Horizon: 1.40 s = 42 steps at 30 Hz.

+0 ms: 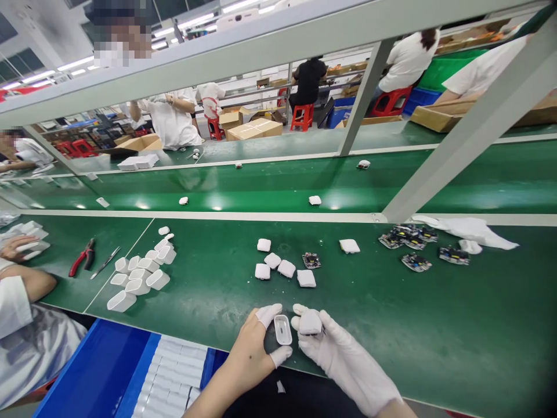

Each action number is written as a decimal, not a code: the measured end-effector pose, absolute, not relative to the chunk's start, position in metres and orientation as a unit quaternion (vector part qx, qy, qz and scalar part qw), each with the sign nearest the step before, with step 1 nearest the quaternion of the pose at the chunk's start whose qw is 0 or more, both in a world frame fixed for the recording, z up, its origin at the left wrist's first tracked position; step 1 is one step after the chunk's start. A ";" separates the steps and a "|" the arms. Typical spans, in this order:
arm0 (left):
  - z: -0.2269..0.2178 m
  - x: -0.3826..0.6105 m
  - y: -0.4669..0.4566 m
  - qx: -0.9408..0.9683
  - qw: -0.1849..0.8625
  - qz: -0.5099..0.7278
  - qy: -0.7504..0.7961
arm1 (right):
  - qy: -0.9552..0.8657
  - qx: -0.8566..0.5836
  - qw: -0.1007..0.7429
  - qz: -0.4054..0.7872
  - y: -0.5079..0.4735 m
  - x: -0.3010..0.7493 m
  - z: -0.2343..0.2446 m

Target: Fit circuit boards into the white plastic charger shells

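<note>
My left hand (pixel 252 355), with white covers on its thumb and fingertip, holds a small white plastic case (pixel 282 331) between them, its hollow side facing me. Close beside it, my right hand (pixel 342 357) wears a white glove and grips a white padded block (pixel 310 322) with a dark lower edge. Beyond my hands lie several similar white blocks (pixel 286 268) and a bare circuit board (pixel 311 260). More circuit boards (pixel 416 262) are grouped to the right. To the left, several white plastic housings (pixel 137 285) stand close together.
Red-handled pliers (pixel 80 261) and tweezers (pixel 105 262) lie at the left, near a co-worker's hand (pixel 16 248). A blue bin (pixel 108 360) sits below the table edge. White cloth (pixel 472 229) lies at right. A slanted metal post (pixel 461 122) rises behind the table.
</note>
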<state>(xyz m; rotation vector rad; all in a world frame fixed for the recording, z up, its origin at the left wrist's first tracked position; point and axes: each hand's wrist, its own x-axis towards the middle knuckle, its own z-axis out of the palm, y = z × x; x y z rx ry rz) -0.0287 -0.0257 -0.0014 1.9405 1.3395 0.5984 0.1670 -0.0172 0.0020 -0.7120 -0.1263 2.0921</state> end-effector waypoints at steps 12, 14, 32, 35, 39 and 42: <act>0.000 -0.025 -0.022 0.755 0.308 0.234 0.529 | 0.091 -0.259 0.425 0.863 -0.017 0.158 0.015; 0.000 -0.024 -0.021 0.752 0.308 0.236 0.533 | 0.096 -0.258 0.421 0.864 -0.017 0.158 0.017; 0.008 -0.029 -0.023 0.736 0.315 0.338 0.494 | 0.034 -0.300 0.435 0.849 -0.016 0.155 0.016; 0.020 -0.024 -0.022 0.748 0.288 0.396 0.449 | -0.006 -0.273 0.430 0.861 -0.020 0.150 0.022; 0.032 -0.010 -0.017 0.764 0.277 0.407 0.417 | -0.062 -0.239 0.411 0.877 -0.024 0.143 0.028; 0.033 -0.002 -0.014 0.762 0.266 0.417 0.419 | -0.094 -0.225 0.430 0.869 -0.028 0.141 0.028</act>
